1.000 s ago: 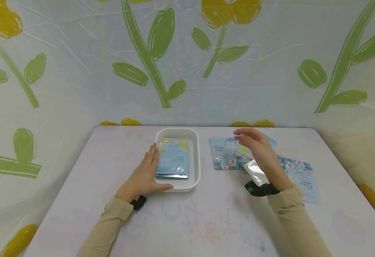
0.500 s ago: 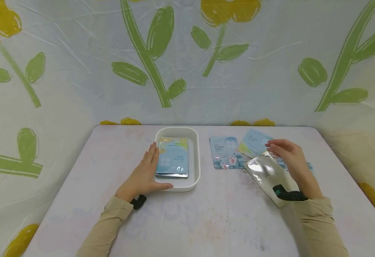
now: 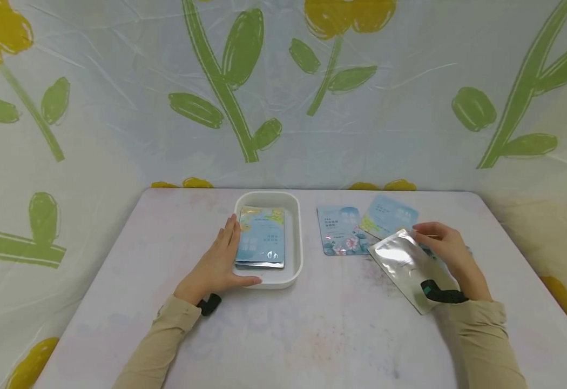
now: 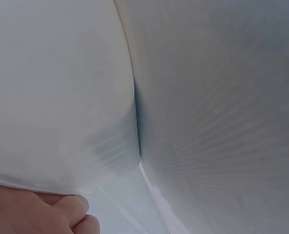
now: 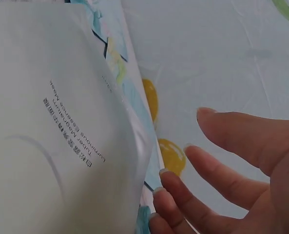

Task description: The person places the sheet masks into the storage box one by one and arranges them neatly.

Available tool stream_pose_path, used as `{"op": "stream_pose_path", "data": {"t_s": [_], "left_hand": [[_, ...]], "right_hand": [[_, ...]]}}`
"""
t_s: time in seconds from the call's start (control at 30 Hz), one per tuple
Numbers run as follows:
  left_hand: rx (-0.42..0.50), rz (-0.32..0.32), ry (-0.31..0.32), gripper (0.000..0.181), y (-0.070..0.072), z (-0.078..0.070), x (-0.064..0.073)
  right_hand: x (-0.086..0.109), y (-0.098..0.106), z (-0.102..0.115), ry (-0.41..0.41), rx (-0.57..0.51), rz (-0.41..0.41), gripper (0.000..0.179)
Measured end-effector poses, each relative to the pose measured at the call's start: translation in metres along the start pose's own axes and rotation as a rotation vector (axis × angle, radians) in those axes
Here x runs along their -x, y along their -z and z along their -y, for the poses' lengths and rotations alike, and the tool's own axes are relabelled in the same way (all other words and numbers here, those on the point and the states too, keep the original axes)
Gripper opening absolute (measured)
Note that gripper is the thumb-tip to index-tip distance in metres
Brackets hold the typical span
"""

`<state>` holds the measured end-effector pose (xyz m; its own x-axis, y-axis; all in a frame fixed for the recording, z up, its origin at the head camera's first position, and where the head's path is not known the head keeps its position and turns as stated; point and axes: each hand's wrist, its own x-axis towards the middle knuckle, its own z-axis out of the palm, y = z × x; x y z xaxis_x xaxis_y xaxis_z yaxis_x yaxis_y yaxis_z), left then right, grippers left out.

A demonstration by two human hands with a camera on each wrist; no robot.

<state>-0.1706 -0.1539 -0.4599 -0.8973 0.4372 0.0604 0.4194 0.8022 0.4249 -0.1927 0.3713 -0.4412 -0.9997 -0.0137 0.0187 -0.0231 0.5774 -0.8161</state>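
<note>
My left hand (image 3: 215, 262) rests along the left side of a white tray (image 3: 298, 243), fingers straight, thumb across the near rim. In the left wrist view some fingers (image 4: 42, 212) lie against the tray's edge. Inside the tray lies a stack of blue face mask sachets (image 3: 261, 235) with yellow flowers. My right hand (image 3: 451, 256) is at the far right edge of a silver face mask sachet (image 3: 405, 265) lying back side up. In the right wrist view its thumb and fingers are spread beside the sachet's printed back (image 5: 61, 146), holding nothing.
Under and behind the silver sachet lie more sachets: a blue one with pink flowers (image 3: 339, 232) and a light blue one (image 3: 392, 213). Another (image 3: 469, 250) is mostly covered by my right hand. The table (image 3: 312, 329) meets a flower-print cloth (image 3: 283, 151) at the back.
My right hand has moved right and nearer me from above the sachets, then lowered slightly at the silver sachet, exposing more of it. My left hand and the tray have stayed put.
</note>
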Motion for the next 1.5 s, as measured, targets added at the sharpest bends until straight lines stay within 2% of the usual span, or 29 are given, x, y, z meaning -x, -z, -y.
{"op": "stream_pose_path", "data": {"t_s": [0.33,0.57,0.8,1.0,1.27,1.5], "left_hand": [[-0.007,0.002,-0.004,0.141,0.002,0.000,0.000],[-0.009,-0.005,-0.014,0.140,-0.001,0.000,0.000],[0.000,-0.030,-0.031,0.140,-0.002,0.001,0.000],[-0.005,-0.028,-0.031,0.140,-0.002,0.001,0.000],[-0.006,-0.021,-0.034,0.140,-0.001,-0.001,-0.001],[-0.005,-0.021,-0.038,0.141,-0.003,0.002,-0.001]], "right_hand": [[0.002,0.001,-0.011,0.015,0.086,0.163,0.047],[0.002,0.001,-0.028,0.082,0.124,0.132,0.037],[0.001,0.001,-0.037,0.135,0.053,0.147,0.026],[0.002,0.001,-0.033,0.125,-0.008,0.125,0.027],[0.000,0.002,-0.037,0.137,0.034,0.066,0.028],[0.003,0.001,-0.037,0.104,-0.008,0.053,0.034]]}}
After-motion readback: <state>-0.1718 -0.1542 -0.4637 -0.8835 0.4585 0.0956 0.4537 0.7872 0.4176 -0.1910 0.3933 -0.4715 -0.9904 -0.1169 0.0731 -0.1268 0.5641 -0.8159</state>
